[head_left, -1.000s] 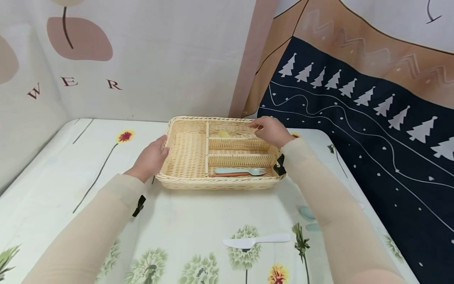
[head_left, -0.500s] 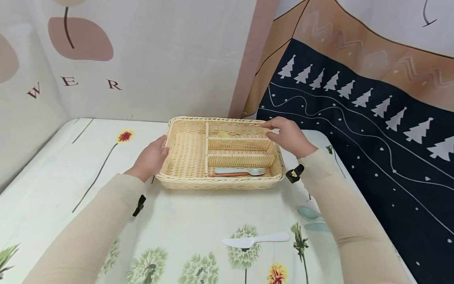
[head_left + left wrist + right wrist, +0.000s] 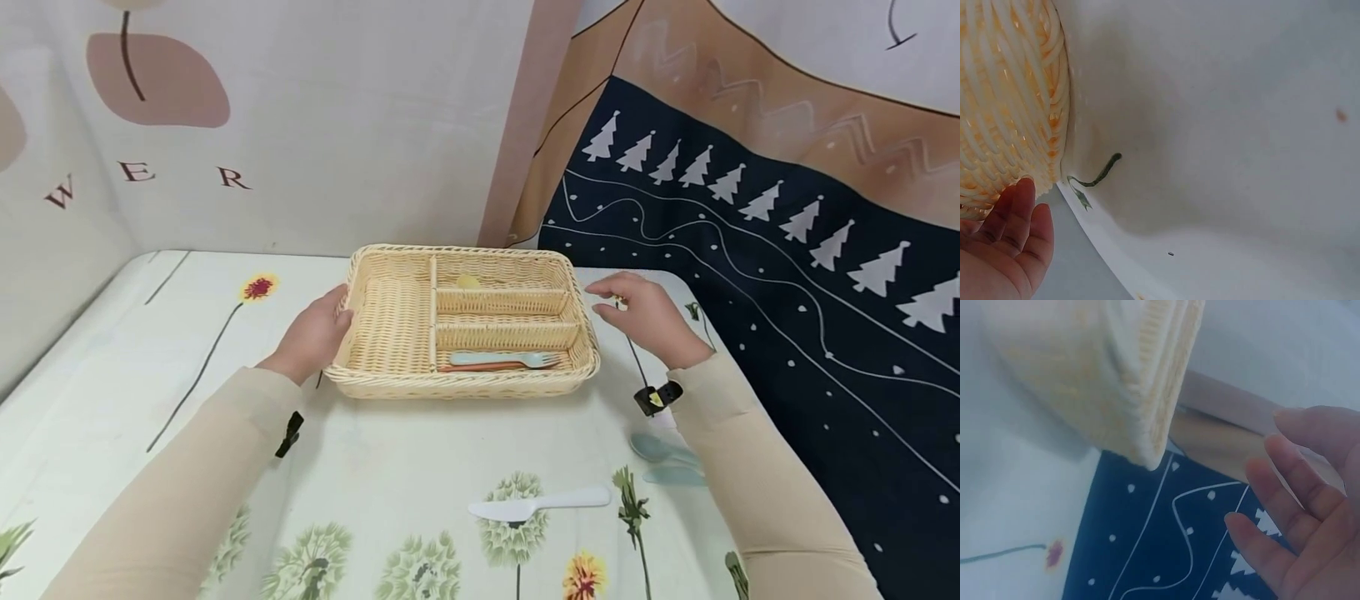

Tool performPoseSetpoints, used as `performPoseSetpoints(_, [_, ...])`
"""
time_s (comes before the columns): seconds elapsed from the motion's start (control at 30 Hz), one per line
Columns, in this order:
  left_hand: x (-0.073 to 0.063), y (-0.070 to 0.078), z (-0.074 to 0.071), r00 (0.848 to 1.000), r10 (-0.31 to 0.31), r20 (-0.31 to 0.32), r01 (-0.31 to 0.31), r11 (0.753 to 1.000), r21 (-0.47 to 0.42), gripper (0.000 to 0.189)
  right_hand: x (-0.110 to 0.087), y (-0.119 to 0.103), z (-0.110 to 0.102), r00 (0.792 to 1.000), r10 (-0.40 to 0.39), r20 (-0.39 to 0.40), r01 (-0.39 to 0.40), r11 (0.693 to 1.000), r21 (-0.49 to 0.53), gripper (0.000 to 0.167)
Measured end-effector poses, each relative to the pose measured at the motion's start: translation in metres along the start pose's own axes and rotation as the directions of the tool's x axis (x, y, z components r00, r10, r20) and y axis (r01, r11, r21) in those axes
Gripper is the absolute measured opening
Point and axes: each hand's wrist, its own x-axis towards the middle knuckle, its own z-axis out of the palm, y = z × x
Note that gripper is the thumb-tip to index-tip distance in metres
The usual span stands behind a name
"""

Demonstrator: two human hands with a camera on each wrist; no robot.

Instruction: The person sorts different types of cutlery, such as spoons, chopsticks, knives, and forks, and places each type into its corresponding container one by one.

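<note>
A wicker cutlery basket (image 3: 390, 384) with several compartments sits toward the back of the table. My left hand (image 3: 309, 332) holds its left side, thumb at the rim; in the left wrist view the fingers (image 3: 1017, 212) lie against the outer wall. Off the basket's right end is my right hand (image 3: 651, 318), with a gap between. Its fingers are loosely spread and hold nothing, as the right wrist view shows. A light blue fork (image 3: 502, 359) and an orange-brown utensil (image 3: 480, 367) lie in the front compartment. A small pale yellow rounded piece (image 3: 468, 282) shows in the back compartment.
A white knife (image 3: 540, 503) lies on the flowered tablecloth (image 3: 390, 467) at the front. To its right, partly under the right forearm, are a blue-green spoon (image 3: 651, 447) and another blue-green utensil (image 3: 671, 476). Hanging cloths (image 3: 337, 125) rise behind the table and on its right.
My right hand has drawn back from the basket's back right compartment, over the rim and out to the right. My left hand stays at the left side, and the basket has hardly moved.
</note>
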Motion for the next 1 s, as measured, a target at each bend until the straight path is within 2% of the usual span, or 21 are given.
performPoseSetpoints(0.23, [-0.001, 0.0, -0.001, 1.0, 0.004, -0.003, -0.004, 1.0, -0.007, 0.057, -0.021, 0.017, 0.002, 0.999, 0.044, 0.029, -0.044, 0.999, -0.014, 0.03])
performPoseSetpoints(0.63, [-0.001, 0.0, -0.001, 1.0, 0.013, -0.006, -0.013, 1.0, 0.001, 0.057, -0.058, 0.046, 0.007, 0.999, 0.046, 0.004, -0.046, 0.999, -0.015, 0.029])
performPoseSetpoints(1.0, [-0.001, 0.001, 0.0, 1.0, 0.012, -0.007, -0.012, 1.0, 0.008, 0.057, -0.083, 0.062, 0.01, 0.997, 0.075, -0.007, -0.074, 0.997, 0.02, 0.028])
